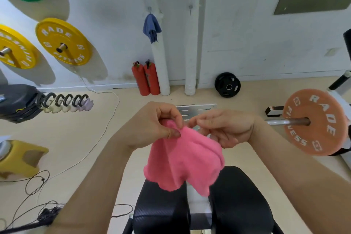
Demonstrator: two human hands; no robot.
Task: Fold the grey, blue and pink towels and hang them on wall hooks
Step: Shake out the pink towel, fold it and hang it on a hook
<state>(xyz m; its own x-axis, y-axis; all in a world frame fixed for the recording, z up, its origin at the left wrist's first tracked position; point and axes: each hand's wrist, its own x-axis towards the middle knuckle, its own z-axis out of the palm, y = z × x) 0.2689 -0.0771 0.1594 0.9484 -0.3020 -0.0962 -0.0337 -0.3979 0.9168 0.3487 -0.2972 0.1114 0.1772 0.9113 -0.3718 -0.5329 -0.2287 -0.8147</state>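
A pink towel [182, 159] hangs bunched in the air above the black padded bench [239, 205]. My left hand [152, 125] pinches its top edge between thumb and fingers. Just to the right, my right hand [222, 127] holds the towel's upper right part, fingers curled on the cloth. A blue towel [151, 28] hangs folded from a wall hook [149, 8] on the white wall ahead. To its right a second wall hook [190, 8] is bare. No grey towel is in view.
Two red fire extinguishers [145, 79] and white padded pipes [161, 70] stand against the wall. Yellow weight plates [63, 41] hang at left. An orange plate on a barbell [315, 121] sits at right, a black plate [227, 87] leans on the wall, cables [38, 182] lie on the floor.
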